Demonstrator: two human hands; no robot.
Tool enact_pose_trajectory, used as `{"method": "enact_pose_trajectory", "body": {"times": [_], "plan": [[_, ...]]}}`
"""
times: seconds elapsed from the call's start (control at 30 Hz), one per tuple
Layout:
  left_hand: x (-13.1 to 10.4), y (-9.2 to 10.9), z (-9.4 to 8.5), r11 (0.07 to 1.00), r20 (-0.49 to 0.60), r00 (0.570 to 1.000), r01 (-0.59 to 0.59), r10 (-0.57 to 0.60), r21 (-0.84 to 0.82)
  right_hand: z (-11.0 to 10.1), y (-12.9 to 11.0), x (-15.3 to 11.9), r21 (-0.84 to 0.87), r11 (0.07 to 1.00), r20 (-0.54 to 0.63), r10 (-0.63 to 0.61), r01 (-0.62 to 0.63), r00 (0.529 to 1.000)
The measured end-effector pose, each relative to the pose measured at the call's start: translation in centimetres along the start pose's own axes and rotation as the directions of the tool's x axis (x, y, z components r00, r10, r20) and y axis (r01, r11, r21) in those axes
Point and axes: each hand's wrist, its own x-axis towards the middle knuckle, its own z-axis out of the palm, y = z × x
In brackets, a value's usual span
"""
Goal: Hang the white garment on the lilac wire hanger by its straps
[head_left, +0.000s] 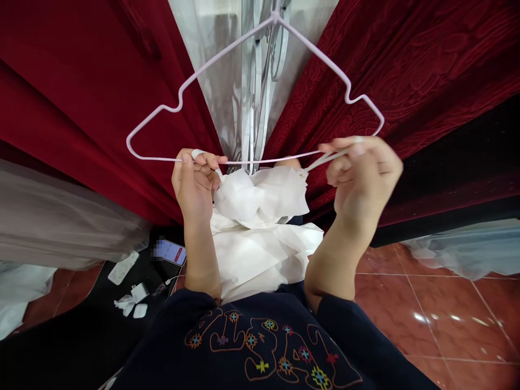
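Observation:
A pale pink clothes hanger point(227, 50) is held up in front of me, its long bottom bar towards my body. My left hand point(195, 181) is closed around that bar on the left, close to a thin strap at the corner of a white cloth point(262, 195). On the other side my right hand point(363, 168) is closed, pinching another thin white strap point(323, 158) stretched from the cloth's right corner near the bar. Gathered white fabric point(260, 254) lies below, over my lap. Both hands have a white band on one finger.
Dark red curtains point(101, 92) hang on both sides, with a white metal frame point(254, 108) between them. A phone point(171, 252), a white charger point(139, 292) and several small white items lie on a black surface point(93, 325) at lower left. Red floor tiles point(406, 292) show at right.

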Motion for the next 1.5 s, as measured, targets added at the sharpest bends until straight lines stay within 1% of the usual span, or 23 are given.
{"method": "enact_pose_trajectory", "body": {"times": [0.07,0.13,0.2,0.27,0.33,0.4,0.43,0.5,0.57,0.63,0.67,0.73,0.8,0.83,0.93,0.97,1.07,1.17,1.23,1.3,1.4,1.43,1.5], "plan": [[-0.1,0.0,0.0,1.0,0.02,1.0,0.004,-0.004,0.021,1.4,-0.1,-0.6,-0.077,0.996,0.166,0.054,-0.041,0.985],[-0.2,-0.1,-0.1,0.999,0.049,0.999,0.0,-0.002,0.04,2.4,0.5,-1.0,-0.16,0.987,0.264,0.066,-0.024,0.962],[-0.3,-0.1,-0.3,0.998,0.062,0.998,-0.008,0.004,0.06,3.0,1.4,-1.3,-0.211,0.976,0.287,0.017,0.046,0.958],[-0.3,-0.2,-0.7,0.996,0.038,0.999,-0.024,0.021,0.085,3.2,2.3,-1.6,-0.238,0.966,0.282,-0.031,0.101,0.959],[-0.1,-0.1,-1.3,0.991,-0.025,0.997,-0.069,0.072,0.112,3.1,2.9,-1.6,-0.264,0.956,0.275,-0.053,0.129,0.96],[0.1,0.3,-2.1,0.978,-0.118,0.978,-0.155,0.172,0.139,2.8,3.2,-1.5,-0.298,0.943,0.265,-0.07,0.15,0.962],[0.3,0.6,-2.6,0.964,-0.171,0.957,-0.207,0.235,0.167,2.7,3.3,-1.3,-0.314,0.936,0.258,-0.079,0.161,0.963],[0.7,1.3,-3.6,0.918,-0.262,0.893,-0.299,0.366,0.261,2.4,3.6,-1.1,-0.336,0.924,0.25,-0.1,0.183,0.963],[1.2,2.1,-4.5,0.851,-0.295,0.82,-0.378,0.491,0.365,2.2,3.8,-0.9,-0.349,0.915,0.253,-0.116,0.203,0.961],[1.9,2.6,-5.4,0.762,-0.229,0.753,-0.499,0.617,0.413,2.3,4.0,-0.9,-0.351,0.911,0.261,-0.125,0.214,0.957],[2.4,2.8,-5.8,0.715,-0.158,0.728,-0.565,0.667,0.413,2.3,4.1,-1.0,-0.351,0.911,0.264,-0.125,0.216,0.956],[3.2,3.2,-6.2,0.638,0.04,0.709,-0.655,0.704,0.405,2.5,4.2,-1.2,-0.351,0.912,0.268,-0.121,0.214,0.956],[4.0,3.7,-6.1,0.597,0.22,0.729,-0.666,0.648,0.447,2.7,4.2,-1.4,-0.347,0.914,0.265,-0.118,0.209,0.957],[4.3,4.0,-5.9,0.601,0.273,0.76,-0.638,0.59,0.48,2.8,4.2,-1.5,-0.343,0.917,0.26,-0.116,0.204,0.959],[5.2,5.1,-4.8,0.684,0.323,0.864,-0.503,0.387,0.528,3.0,4.2,-1.8,-0.322,0.928,0.239,-0.11,0.185,0.965],[5.5,5.5,-4.4,0.72,0.337,0.888,-0.454,0.313,0.525,3.0,4.2,-1.9,-0.317,0.932,0.232,-0.106,0.178,0.967],[6.2,6.5,-3.0,0.773,0.367,0.914,-0.357,0.173,0.524,3.1,4.2,-2.1,-0.302,0.941,0.217,-0.088,0.153,0.972],[6.6,6.9,-1.9,0.836,0.294,0.955,-0.201,0.05,0.511,3.1,4.2,-2.3,-0.302,0.944,0.189,-0.078,0.134,0.979],[6.5,6.6,-1.6,0.867,0.245,0.97,-0.111,-0.012,0.485,3.0,4.2,-2.3,-0.309,0.942,0.169,-0.083,0.133,0.982],[6.2,5.6,-1.6,0.896,0.199,0.98,-0.109,0.024,0.43,2.9,4.1,-2.3,-0.316,0.939,0.161,-0.088,0.136,0.983],[5.2,3.2,-2.2,0.961,0.032,0.986,-0.166,0.163,0.22,3.0,4.0,-2.4,-0.325,0.933,0.179,-0.1,0.155,0.979],[4.8,2.3,-2.5,0.977,-0.043,0.984,-0.167,0.174,0.132,3.2,4.0,-2.6,-0.329,0.93,0.194,-0.105,0.165,0.975],[3.9,0.6,-2.8,0.991,-0.142,0.981,-0.131,0.131,0.006,3.6,3.9,-3.0,-0.34,0.923,0.214,-0.112,0.182,0.97]]}}
